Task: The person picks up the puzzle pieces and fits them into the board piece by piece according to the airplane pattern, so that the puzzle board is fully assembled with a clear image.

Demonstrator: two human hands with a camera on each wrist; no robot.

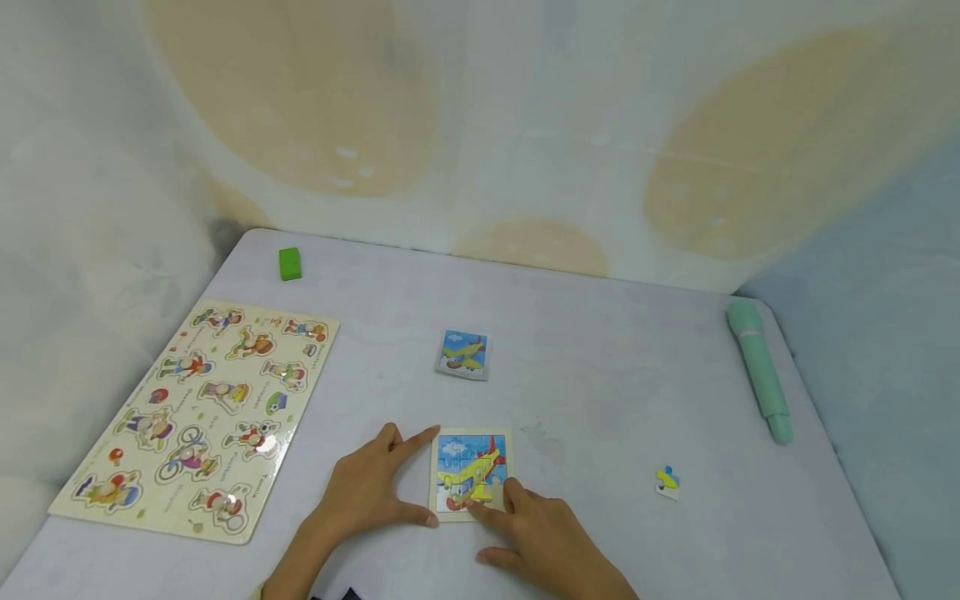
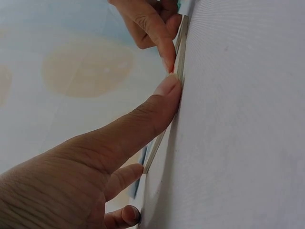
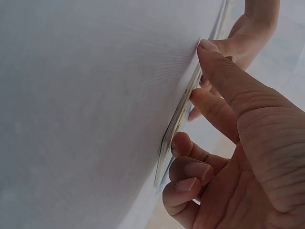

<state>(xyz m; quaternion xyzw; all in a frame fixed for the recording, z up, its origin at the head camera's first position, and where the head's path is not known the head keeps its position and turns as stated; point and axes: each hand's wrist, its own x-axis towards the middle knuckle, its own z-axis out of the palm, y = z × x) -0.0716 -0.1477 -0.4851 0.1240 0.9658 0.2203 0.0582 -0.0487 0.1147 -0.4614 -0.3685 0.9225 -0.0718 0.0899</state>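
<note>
A small square jigsaw puzzle (image 1: 471,468) of a yellow airplane lies in a pale frame near the table's front; bare backing shows at its lower right corner. My left hand (image 1: 367,487) spans the frame's left side, straight index finger at the far corner and thumb at the near one. In the left wrist view, the thumb (image 2: 138,121) lies along the frame's edge. My right hand (image 1: 547,533) rests its index fingertip on the puzzle's lower edge, thumb held apart, other fingers bent. A loose puzzle piece (image 1: 667,482), yellow, blue and white, lies to the right.
Behind the puzzle lies a small picture card (image 1: 462,354) of the same airplane. A large board of sports figures (image 1: 202,417) covers the table's left side. A green block (image 1: 289,263) sits at the back left, and a mint-green tube (image 1: 760,371) along the right edge.
</note>
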